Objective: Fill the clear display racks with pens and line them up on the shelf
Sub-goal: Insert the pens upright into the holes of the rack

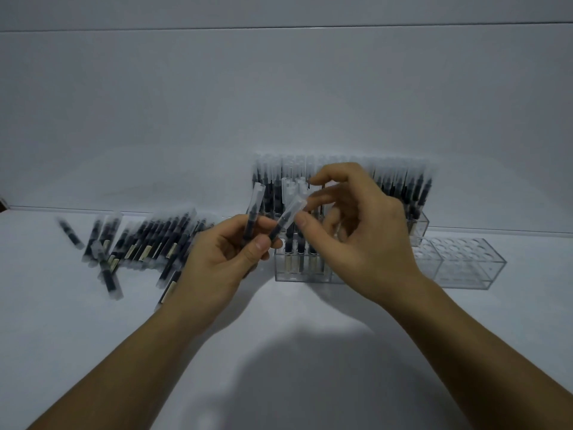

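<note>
My left hand (228,254) grips two black pens with clear caps, one upright (253,209) and one tilted right (286,217). My right hand (353,231) pinches the cap of the tilted pen between thumb and fingers. Just behind both hands stands a clear rack (297,271) holding a few pens. Further back, a row of racks full of pens (400,184) lines the wall. An empty clear rack (465,263) with round holes stands at the right.
A pile of loose pens (145,243) lies on the white shelf (294,321) to the left, some scattered toward the front. A white wall rises behind the racks.
</note>
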### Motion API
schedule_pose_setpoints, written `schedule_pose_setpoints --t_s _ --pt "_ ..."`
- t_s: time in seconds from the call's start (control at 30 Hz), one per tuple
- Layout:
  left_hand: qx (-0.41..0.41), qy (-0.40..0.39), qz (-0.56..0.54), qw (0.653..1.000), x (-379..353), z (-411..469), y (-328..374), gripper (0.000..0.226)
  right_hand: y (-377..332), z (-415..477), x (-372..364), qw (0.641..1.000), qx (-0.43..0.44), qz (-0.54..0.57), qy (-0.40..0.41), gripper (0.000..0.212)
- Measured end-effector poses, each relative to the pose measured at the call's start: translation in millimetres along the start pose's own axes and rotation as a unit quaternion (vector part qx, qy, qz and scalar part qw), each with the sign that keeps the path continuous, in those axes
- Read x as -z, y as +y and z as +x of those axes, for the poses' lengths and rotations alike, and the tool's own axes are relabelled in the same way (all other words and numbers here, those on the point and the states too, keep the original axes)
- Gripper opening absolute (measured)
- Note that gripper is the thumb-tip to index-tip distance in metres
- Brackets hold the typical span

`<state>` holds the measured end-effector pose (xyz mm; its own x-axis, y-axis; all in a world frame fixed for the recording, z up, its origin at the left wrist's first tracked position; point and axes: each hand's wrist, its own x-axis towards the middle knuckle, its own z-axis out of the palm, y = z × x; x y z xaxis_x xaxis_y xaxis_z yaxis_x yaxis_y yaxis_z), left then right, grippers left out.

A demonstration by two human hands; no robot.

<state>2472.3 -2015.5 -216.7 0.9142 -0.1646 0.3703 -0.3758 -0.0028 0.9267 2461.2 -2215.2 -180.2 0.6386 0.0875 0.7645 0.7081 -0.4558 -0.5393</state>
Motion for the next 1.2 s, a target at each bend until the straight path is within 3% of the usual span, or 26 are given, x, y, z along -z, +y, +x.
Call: schedule_pose_setpoints --t_s 0.13,0.3,0.43,0.6,0.83,1.03,1.2 --pt "-0.009 -0.033 0.009 0.999 -3.1 -1.2 1.9 0.021 -4.7 -1.2 -1.1 0.992 -0.047 0.104 -0.062 0.049" --pt "-0.03 -0.021 -0.002 0.999 -4.6 -0.4 2.5 0.024 -4.5 1.3 -2.1 0.976 -0.088 0.191 -0.049 0.048" --pt "-0.06 0.023 0.086 0.994 -2.6 0.1 -3.7 0.018 -0.4 6.9 5.3 0.98 -0.088 0.178 0.013 0.043" --pt "-0.118 0.024 0.217 0.969 -2.7 -1.6 -9.1 0.016 9.7 18.2 22.8 0.967 -0.106 0.195 0.127 0.031" --pt "-0.214 -0.057 0.379 0.899 -2.8 -1.8 -12.5 0.019 30.9 23.3 46.6 0.959 -0.103 0.108 0.242 0.019" --pt "-0.236 -0.112 0.43 0.864 -3.9 -2.1 -16.6 0.027 34.8 19.8 44.6 0.972 -0.055 -0.007 0.229 0.023" --pt "-0.233 -0.106 0.453 0.854 -6.5 -4.3 -13.7 0.03 33.5 17.6 36.2 0.979 -0.021 -0.038 0.197 0.024"
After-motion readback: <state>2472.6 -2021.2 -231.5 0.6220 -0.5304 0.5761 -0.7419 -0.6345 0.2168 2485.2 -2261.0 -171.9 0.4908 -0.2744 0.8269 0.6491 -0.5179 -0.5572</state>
